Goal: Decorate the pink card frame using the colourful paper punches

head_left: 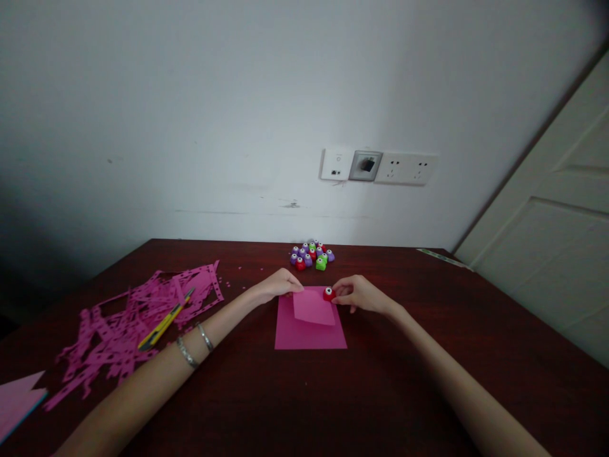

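My left hand [281, 284] is closed in a pinch on the upper left corner of a small light pink sheet of paper [314, 307]. That sheet is raised and tilted over a larger, darker pink sheet [310, 338], which lies flat on the table. At the small sheet's upper right corner is a red paper punch [328, 294], gripped between the thumb and fingers of my right hand [356, 294]. Whether the paper's edge sits inside the punch is too small to tell.
More punches [311, 254] in purple, green and red cluster near the wall. Pink paper scraps [128, 336] are heaped at the left, with a yellow utility knife [166, 320] on them. Loose paper sheets [19, 403] lie at the near left, and a thin strip [445, 258] at the back right.
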The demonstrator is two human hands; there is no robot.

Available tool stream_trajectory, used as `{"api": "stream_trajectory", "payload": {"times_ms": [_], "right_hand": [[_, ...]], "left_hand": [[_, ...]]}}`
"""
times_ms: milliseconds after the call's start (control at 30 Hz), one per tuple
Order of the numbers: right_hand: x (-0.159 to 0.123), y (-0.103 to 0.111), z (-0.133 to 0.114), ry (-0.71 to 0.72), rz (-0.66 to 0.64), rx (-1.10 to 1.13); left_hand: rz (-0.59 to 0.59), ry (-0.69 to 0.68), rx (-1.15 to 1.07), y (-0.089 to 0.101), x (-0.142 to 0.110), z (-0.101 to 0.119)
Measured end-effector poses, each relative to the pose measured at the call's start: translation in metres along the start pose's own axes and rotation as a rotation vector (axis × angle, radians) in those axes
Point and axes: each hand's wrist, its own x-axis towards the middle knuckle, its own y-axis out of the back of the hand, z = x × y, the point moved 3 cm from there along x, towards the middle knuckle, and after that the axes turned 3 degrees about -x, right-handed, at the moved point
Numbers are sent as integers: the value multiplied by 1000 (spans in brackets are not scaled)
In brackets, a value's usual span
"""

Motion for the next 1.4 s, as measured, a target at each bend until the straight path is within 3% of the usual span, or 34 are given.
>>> {"api": "stream_trajectory", "payload": {"times_ms": [500, 733, 1100, 1400], "right_hand": [[4, -4, 7, 17, -4, -66], [4, -5, 9, 23, -2, -46], [5, -6, 9, 26, -11, -54], [4, -6, 9, 4, -22, -2]], "left_hand": [[98, -131, 347, -15, 7, -6], [212, -305, 603, -24, 0, 3], [139, -329, 577, -27, 3, -1], [164, -289, 566, -27, 0, 4]]}}
